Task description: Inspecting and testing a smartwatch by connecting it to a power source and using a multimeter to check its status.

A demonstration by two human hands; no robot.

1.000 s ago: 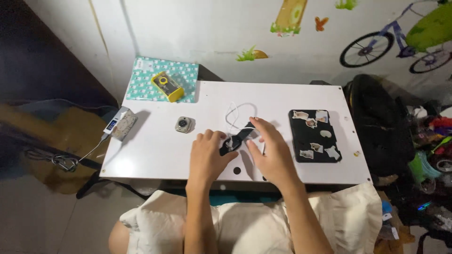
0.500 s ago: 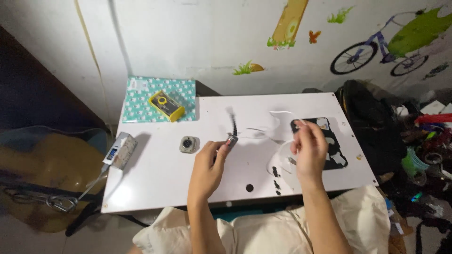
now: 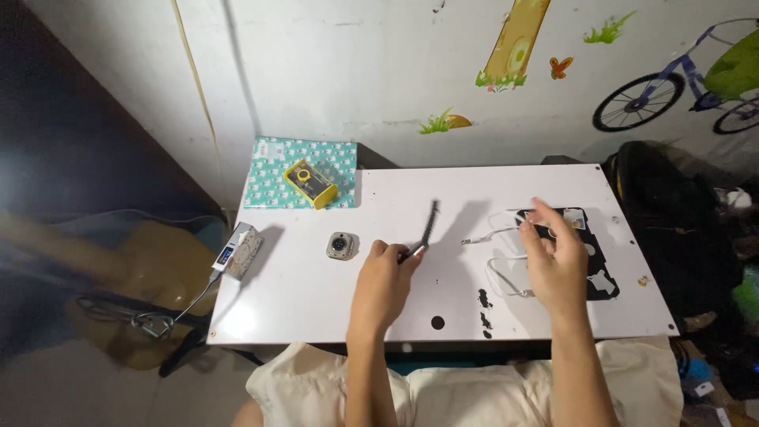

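My left hand (image 3: 385, 278) pinches one end of a thin black strap (image 3: 429, 224), which sticks up and away over the white table (image 3: 300, 304). A small square watch body (image 3: 341, 246) lies just left of that hand. My right hand (image 3: 555, 261) hovers with fingers apart over a white cable (image 3: 492, 235) that loops on the table beside a black mat (image 3: 601, 273). I cannot see anything gripped in the right hand.
A yellow case (image 3: 310, 183) sits on a teal patterned pad (image 3: 273, 190) at the back left. A small grey device (image 3: 239, 251) with a cord hangs at the left edge. Small black pieces (image 3: 484, 300) lie near the front edge. A black bag (image 3: 672, 213) stands to the right.
Both hands left the middle of the table. The left hand lifted the black strap. The right hand moved right toward the mat, and the white cable now lies beside it.
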